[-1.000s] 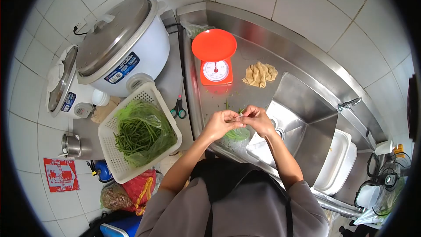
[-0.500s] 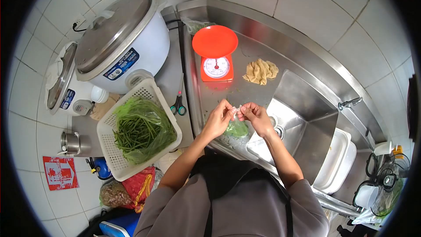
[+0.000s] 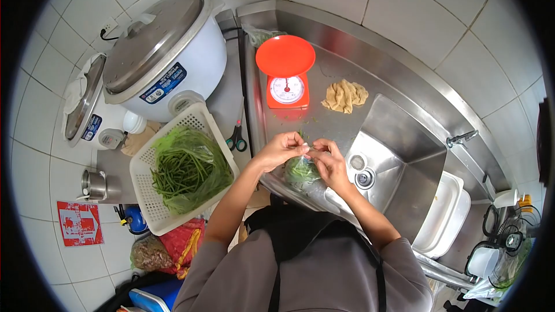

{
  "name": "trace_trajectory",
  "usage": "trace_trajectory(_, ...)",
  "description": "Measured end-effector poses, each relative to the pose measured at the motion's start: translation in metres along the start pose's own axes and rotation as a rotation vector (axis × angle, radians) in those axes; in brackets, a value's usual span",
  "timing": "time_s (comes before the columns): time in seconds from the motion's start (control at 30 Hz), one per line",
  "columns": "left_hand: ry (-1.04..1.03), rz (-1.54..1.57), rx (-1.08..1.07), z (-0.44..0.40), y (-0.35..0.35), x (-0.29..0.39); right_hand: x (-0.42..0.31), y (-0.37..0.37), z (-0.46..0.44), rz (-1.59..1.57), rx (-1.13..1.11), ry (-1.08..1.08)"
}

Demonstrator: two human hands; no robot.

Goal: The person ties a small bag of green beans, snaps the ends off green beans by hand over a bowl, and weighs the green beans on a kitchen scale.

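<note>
A small clear plastic bag of cut greens [image 3: 301, 170] hangs below my hands, near the front edge of the steel counter. My left hand [image 3: 280, 151] is closed in a pinch on the gathered neck of the bag. Close beside it, my right hand [image 3: 330, 165] has its fingers bent and pressed at the same neck; its fingertips partly hide the plastic. Behind them stands an orange kitchen scale [image 3: 287, 89] with a bare pan.
Left of me, a white perforated basket [image 3: 143, 164] holds a bag of long green beans [image 3: 185, 170]. Scissors [image 3: 236, 138] lie alongside. Large rice cookers [image 3: 196, 52] stand behind. A crumpled tan cloth [image 3: 345, 96] lies near the sink basin [image 3: 399, 164] at right.
Both hands have shifted slightly left with the bag. My right hand has turned, its fingers now more curled toward the left hand at the bag's neck.
</note>
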State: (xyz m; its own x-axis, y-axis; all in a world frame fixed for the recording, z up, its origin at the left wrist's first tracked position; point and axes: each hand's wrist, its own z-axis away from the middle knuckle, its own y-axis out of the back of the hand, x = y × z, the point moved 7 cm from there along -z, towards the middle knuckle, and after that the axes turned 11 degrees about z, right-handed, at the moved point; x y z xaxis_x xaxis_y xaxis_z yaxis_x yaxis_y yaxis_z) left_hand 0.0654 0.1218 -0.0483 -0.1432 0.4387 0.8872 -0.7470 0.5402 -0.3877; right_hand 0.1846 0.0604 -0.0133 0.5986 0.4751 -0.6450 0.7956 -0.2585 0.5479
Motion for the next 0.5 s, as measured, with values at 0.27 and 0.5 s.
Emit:
trace_trajectory(0.27, -0.038, -0.002, 0.023, 0.005, -0.002, 0.002, 0.037, -0.026, 0.001, -0.653, -0.125, -0.363)
trace_trajectory(0.5, -0.378, -0.364, 0.226, 0.011, -0.016, 0.008, 0.054, -0.034, 0.0, -0.593, -0.15, -0.475)
